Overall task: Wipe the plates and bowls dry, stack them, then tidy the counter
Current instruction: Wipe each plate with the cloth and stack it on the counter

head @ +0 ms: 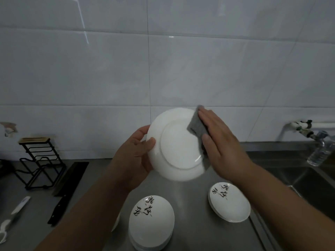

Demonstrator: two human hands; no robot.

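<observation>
While black brush-style characters run across the faces of the stacked plates, they are too blurred to read. The left hand [135, 151] grips a white plate [178, 145] at the plate's nine o'clock edge, thumb curled over the rim onto the side facing the camera, fingers hidden behind. This plate is held up tilted above the steel desk [195, 211], its plain glossy underside and round foot ring turned toward the viewer. At its two o'clock edge the right hand [221, 142] lies flat with fingers straight and together, pressing a grey cloth [196, 125] against the underside; the cloth peeks out past the fingertips and under the palm.

On the desk, at six o'clock from the held plate, stands a tall stack of plates [151, 221], lettered face up. A lower stack [230, 203] lies at four o'clock, near the sink [308, 182]. A tap [304, 127] and a clear plastic bottle [320, 153] sit at three o'clock. A black wire rack [39, 163] and two dark knives [69, 178] lie at nine o'clock.
</observation>
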